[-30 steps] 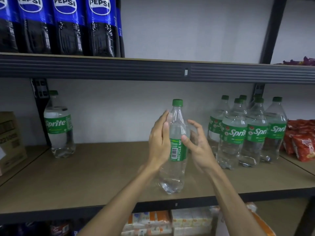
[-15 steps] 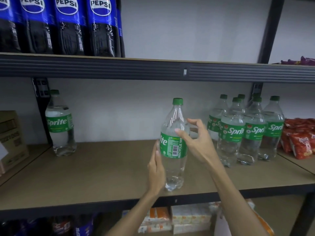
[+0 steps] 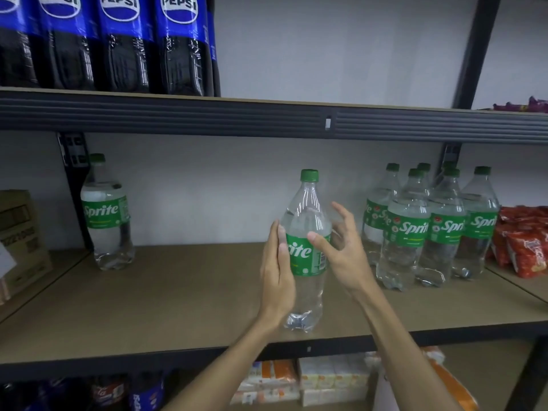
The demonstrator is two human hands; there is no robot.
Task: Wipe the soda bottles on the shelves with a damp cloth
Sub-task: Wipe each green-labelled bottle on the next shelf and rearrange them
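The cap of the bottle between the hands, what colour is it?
Green cap, clearest in the head view.

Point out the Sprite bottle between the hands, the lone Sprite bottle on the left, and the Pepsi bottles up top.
Sprite bottle between the hands (image 3: 307, 256), head view, green label.
Lone Sprite bottle (image 3: 105, 212), head view, label.
Pepsi bottles (image 3: 178, 40), head view, rightmost bottle's label.
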